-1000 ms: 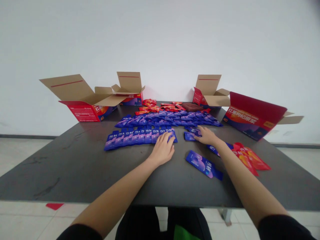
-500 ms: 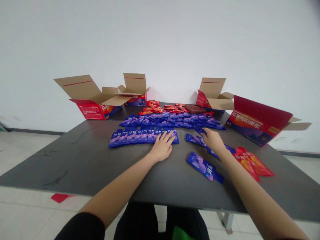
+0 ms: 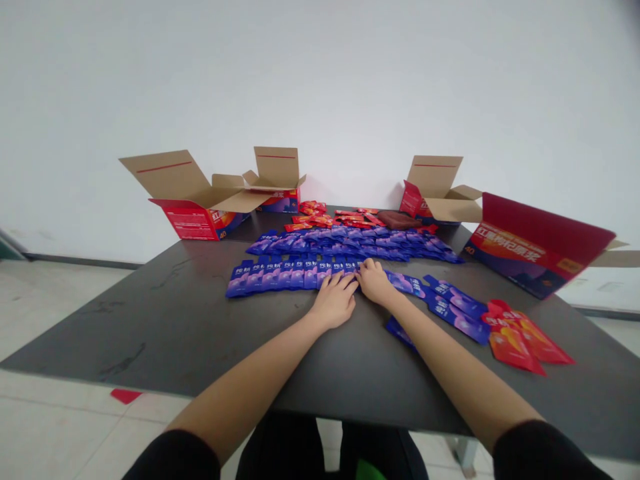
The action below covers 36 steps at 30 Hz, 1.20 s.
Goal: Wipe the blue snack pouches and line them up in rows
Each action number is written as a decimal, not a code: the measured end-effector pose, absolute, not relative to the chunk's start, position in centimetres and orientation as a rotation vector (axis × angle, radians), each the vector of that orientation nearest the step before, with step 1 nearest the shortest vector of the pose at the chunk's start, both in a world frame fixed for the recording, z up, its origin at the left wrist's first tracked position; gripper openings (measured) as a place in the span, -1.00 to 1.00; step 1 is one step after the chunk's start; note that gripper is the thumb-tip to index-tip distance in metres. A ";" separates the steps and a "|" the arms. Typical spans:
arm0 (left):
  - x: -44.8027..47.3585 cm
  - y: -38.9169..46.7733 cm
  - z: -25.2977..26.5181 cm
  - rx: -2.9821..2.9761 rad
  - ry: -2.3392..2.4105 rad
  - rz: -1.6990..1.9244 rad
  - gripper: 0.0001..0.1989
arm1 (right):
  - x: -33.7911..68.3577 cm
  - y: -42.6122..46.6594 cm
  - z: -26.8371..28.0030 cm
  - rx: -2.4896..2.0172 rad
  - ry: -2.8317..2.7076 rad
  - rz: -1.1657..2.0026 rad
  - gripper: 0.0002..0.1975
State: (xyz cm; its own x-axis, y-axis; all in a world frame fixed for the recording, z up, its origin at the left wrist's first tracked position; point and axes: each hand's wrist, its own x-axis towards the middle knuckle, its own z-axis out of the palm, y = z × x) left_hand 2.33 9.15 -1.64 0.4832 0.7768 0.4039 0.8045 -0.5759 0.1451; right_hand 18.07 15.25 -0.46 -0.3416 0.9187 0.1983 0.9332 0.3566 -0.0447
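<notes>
Blue-purple spouted pouches (image 3: 273,275) overlap in a neat row across the dark table (image 3: 190,327). My left hand (image 3: 336,301) lies on the right part of this row, its fingers stretched out over the pouches. Close beside it, at the row's right end, my right hand (image 3: 374,281) has its fingers curled down on a blue pouch, mostly hidden under them. Right of that hand lie a loose blue pouch (image 3: 407,283) and a blue pair (image 3: 459,313). Another blue pouch (image 3: 399,332) is partly covered by my right forearm.
Behind the row is a heap of blue pouches (image 3: 350,241), with red sachets (image 3: 313,219) and a brown cloth (image 3: 397,219) beyond. Open cartons stand left (image 3: 193,222), back left (image 3: 283,200), back right (image 3: 425,207) and right (image 3: 520,257). Red pouches (image 3: 520,337) lie on the right.
My right hand has moved left, from the loose pouches to the row's right end beside my left hand, with a blue pouch. My left hand stays on the row.
</notes>
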 end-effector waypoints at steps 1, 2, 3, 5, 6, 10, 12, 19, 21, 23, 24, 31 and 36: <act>2.3 9.2 -1.7 -2.649 -1.418 -0.676 -0.57 | 18.2 15.4 -0.8 -1.667 -2.436 -0.085 -0.63; 2.4 9.2 -1.7 -2.648 -1.422 -0.684 -0.56 | 18.4 15.6 -1.1 -1.657 -2.443 -0.057 -0.60; 2.4 9.2 -1.7 -2.648 -1.424 -0.693 -0.56 | 18.6 15.7 -1.2 -1.647 -2.447 -0.030 -0.59; 2.4 9.2 -1.5 -2.646 -1.434 -0.721 -0.56 | 19.2 15.6 -1.1 -1.625 -2.447 0.010 -0.58; 2.4 9.2 -1.4 -2.640 -1.444 -0.742 -0.56 | 19.7 15.5 -0.9 -1.617 -2.436 0.019 -0.59; 2.3 8.9 -0.6 -2.608 -1.499 -0.850 -0.57 | 23.2 14.3 0.0 -1.640 -2.304 -0.006 -0.51; 2.5 8.6 -0.2 -2.619 -1.502 -0.910 -0.60 | 25.7 13.4 0.0 -1.652 -2.239 0.039 -0.51; 4.9 8.2 1.0 -2.718 -1.464 -1.201 -0.66 | 30.7 12.6 0.4 -1.599 -2.068 0.201 -0.64; 5.9 8.6 1.1 -2.755 -1.466 -1.296 -0.65 | 30.4 12.2 1.1 -1.534 -1.919 0.286 -0.66; 7.1 9.1 1.3 -2.834 -1.435 -1.351 -0.61 | 29.3 11.3 1.6 -1.313 -1.708 0.571 -0.66; 7.6 9.3 1.4 -2.883 -1.407 -1.360 -0.59 | 28.6 10.7 1.8 -1.166 -1.603 0.736 -0.65; 8.3 10.1 2.3 -2.914 -1.425 -1.200 -0.68 | 26.9 7.9 2.9 -0.987 -1.690 0.794 -0.71; 7.8 10.6 3.8 -2.836 -1.426 -0.959 -0.75 | 28.3 7.5 4.9 -1.088 -1.885 0.549 -0.72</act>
State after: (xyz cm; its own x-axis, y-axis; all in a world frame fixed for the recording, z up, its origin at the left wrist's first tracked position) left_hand 7.75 10.58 3.85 0.4669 0.7801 0.4164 0.6798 -0.6178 0.3951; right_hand 28.31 7.50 4.90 -0.2423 0.8522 0.4638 0.4702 0.5213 -0.7122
